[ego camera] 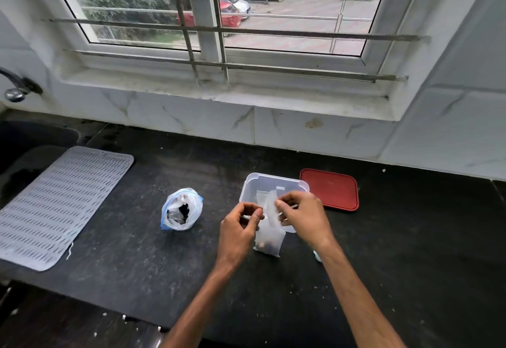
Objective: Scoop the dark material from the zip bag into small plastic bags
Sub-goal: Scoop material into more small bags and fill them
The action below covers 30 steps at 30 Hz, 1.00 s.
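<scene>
A small clear plastic bag (pixel 269 241) with a little dark material at its bottom hangs upright over the black counter. My left hand (pixel 239 231) pinches its top edge from the left. My right hand (pixel 299 215) pinches the top from the right. The zip bag (pixel 181 212), white with a blue rim, stands open to the left and shows dark material inside. Behind my hands sits a clear plastic box (pixel 253 183) with more small bags in it.
A red lid (pixel 330 189) lies right of the clear box. A grey ribbed mat (pixel 63 202) covers the counter's left side beside a dark sink (pixel 32 134). A pale blue object (pixel 318 256) peeks out under my right forearm. The tiled wall and window ledge run behind.
</scene>
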### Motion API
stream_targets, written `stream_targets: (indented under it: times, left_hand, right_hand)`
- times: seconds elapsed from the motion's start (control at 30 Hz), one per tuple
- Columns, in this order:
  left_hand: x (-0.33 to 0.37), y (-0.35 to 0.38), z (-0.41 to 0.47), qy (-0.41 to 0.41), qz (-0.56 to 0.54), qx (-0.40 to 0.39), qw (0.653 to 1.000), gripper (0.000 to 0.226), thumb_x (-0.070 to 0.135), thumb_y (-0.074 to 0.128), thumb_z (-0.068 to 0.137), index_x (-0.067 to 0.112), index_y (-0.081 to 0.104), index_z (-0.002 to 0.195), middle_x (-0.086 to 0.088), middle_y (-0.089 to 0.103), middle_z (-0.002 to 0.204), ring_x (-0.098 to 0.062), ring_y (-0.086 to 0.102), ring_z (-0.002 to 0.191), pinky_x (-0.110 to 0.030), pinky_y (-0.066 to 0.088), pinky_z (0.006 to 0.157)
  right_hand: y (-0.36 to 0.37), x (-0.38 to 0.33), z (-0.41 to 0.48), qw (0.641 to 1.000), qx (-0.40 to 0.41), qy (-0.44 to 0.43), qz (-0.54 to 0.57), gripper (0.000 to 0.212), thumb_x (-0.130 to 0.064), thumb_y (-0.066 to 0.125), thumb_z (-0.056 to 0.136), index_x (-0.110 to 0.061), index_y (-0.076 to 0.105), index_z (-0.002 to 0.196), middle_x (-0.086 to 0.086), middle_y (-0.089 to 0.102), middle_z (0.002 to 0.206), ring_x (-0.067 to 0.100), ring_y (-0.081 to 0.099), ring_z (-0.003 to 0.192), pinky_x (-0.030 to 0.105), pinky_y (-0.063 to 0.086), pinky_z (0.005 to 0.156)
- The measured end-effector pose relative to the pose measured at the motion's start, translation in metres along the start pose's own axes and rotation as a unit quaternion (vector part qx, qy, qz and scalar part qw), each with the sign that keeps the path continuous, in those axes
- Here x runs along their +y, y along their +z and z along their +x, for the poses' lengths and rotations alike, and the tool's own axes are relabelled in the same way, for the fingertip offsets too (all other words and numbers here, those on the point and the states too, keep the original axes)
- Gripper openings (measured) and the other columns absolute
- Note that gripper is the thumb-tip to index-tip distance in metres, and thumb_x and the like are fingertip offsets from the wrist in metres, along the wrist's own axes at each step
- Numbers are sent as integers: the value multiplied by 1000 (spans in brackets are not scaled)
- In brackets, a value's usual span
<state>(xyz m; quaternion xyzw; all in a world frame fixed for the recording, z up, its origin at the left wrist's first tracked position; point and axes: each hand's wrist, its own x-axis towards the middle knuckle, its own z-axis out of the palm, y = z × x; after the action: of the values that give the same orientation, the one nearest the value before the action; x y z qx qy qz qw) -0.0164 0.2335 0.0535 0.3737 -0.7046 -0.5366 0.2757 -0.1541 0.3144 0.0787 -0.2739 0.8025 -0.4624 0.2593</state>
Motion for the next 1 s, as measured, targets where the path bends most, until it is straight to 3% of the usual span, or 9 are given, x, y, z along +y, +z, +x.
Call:
stream_targets:
  times: [0.2,0.47,0.6,0.67,0.73,0.8,0.83,0.9,1.0]
  left_hand:
    - [1,0,-4,-13,-38,-21,999,10,23,67,91,13,67,90,-3,72,81,-17,69,70,-28,56,55]
    - [8,-10,-3,-18,-19,-50,998,17,30,76,83,14,72,88,0,75,80,-14,72,73,-33,59,56]
    - [-4,-19,3,-36,35,-10,999,10,26,73,86,20,70,79,3,74,74,-16,72,70,-35,58,58]
    - [-12,-25,6,-35,110,27,993,14,34,71,85,25,65,76,9,73,73,-8,71,68,-36,58,62]
    - [-12,-26,5,-16,191,58,980,17,39,69,84,27,60,75,15,72,73,0,68,65,-34,57,65]
    - [-10,-24,5,11,216,68,974,16,36,67,84,27,57,75,16,71,78,0,67,70,-35,57,68]
    - [-8,-24,6,27,216,66,974,16,34,67,84,28,55,75,16,71,82,-1,67,75,-36,56,69]
    - [-7,-26,11,39,200,60,977,16,33,67,84,28,55,75,17,69,88,0,65,80,-37,56,72]
    - [-9,-39,19,32,174,51,983,13,38,66,86,28,61,80,17,69,86,3,64,80,-35,56,71]
  right_hand:
    - [9,-7,-17,979,-83,59,179,16,-18,69,90,-2,69,90,13,71,79,17,69,65,31,61,66]
    - [11,-2,-12,979,-118,48,160,14,-19,64,93,-8,71,92,9,74,86,9,64,67,23,54,62]
    - [16,-2,-10,993,-99,21,59,16,-28,61,95,-16,68,87,1,70,79,7,64,66,28,56,63]
    - [15,-5,-10,994,-36,-15,-102,17,-34,59,92,-21,64,82,-6,67,77,7,64,66,32,53,63]
    - [16,-8,-14,964,35,-61,-256,15,-34,57,90,-23,61,82,-9,65,79,9,61,69,29,50,63]
    - [25,-13,-16,942,86,-126,-300,4,-26,59,89,-22,60,90,-7,63,88,12,61,76,31,55,65]
    - [30,-16,-17,934,96,-162,-303,10,-18,61,88,-22,59,97,-6,61,95,13,61,82,31,56,65]
    - [41,-17,-18,918,65,-237,-312,28,-5,62,83,-22,56,105,-4,56,103,15,60,84,30,57,63]
    - [45,-22,-23,891,-27,-316,-324,20,-8,59,90,-21,60,106,-5,55,106,12,61,82,29,58,67]
